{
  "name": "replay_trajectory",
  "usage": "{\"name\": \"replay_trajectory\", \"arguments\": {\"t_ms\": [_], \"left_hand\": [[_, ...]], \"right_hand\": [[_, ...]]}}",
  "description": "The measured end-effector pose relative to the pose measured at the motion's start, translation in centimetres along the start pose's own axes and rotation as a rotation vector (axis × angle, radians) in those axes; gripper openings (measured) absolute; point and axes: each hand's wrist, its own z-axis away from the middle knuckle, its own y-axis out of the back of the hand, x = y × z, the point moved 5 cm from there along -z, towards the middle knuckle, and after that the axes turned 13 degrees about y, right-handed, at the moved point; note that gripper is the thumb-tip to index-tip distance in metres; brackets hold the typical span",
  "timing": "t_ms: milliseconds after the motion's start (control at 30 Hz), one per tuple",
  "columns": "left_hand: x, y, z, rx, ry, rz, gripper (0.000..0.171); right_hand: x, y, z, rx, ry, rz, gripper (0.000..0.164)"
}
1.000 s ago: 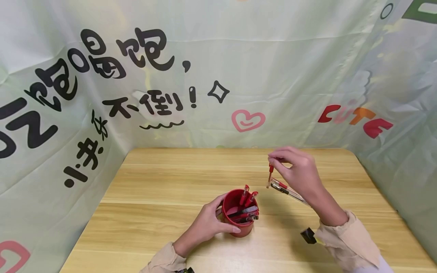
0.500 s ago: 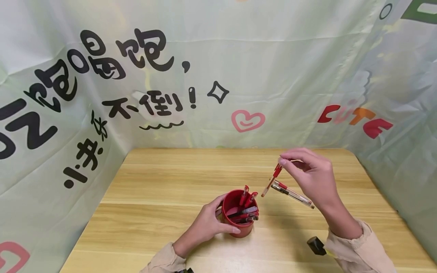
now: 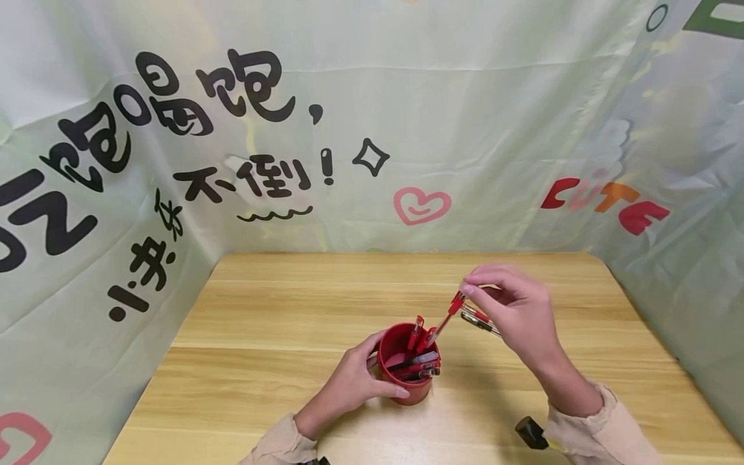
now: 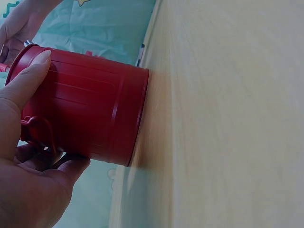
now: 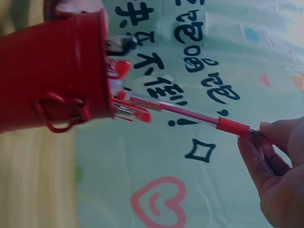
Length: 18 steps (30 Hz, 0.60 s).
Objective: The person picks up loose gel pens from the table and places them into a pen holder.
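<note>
In the head view, my left hand [image 3: 351, 381] grips a red bucket-shaped pen cup [image 3: 414, 391] standing upright on the table. Its thumb lies along the near side, just under the rim, as the left wrist view of the cup [image 4: 90, 99] also shows. Several red and dark pens [image 3: 415, 373] lean inside. My right hand [image 3: 520, 313] pinches a clear-barrelled red gel pen [image 3: 452, 309] by its upper end and tilts it toward the cup. In the right wrist view, the lower end of this pen [image 5: 190, 113] overlaps the pens at the cup's mouth.
A pen with a black grip [image 3: 481, 323] and a red-gripped pen [image 3: 476, 313] lie side by side on the wooden table [image 3: 279, 303], partly behind my right hand. Printed cloth [image 3: 494, 129] hangs along the table's back and sides. A black device [image 3: 531, 433] sits at my right cuff.
The right hand first drew a little right, then came left and down, bringing the red gel pen's lower end to the cup's mouth. The left hand and cup stayed in place.
</note>
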Motion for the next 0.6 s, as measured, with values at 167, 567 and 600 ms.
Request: {"name": "replay_trajectory", "arguments": {"t_ms": [167, 567, 600], "left_hand": [[0.0, 0.0, 0.0, -0.001, 0.0, 0.004, 0.098], [0.1, 0.0, 0.1, 0.005, -0.001, -0.009, 0.097], [0.1, 0.0, 0.1, 0.006, -0.002, -0.01, 0.097]], "right_hand": [[0.1, -1.0, 1.0, -0.047, 0.021, -0.021, 0.024], [1.1, -2.6, 3.6, -0.102, -0.01, -0.108, 0.026], [1.2, -2.7, 3.9, -0.108, -0.013, -0.118, 0.026]]}}
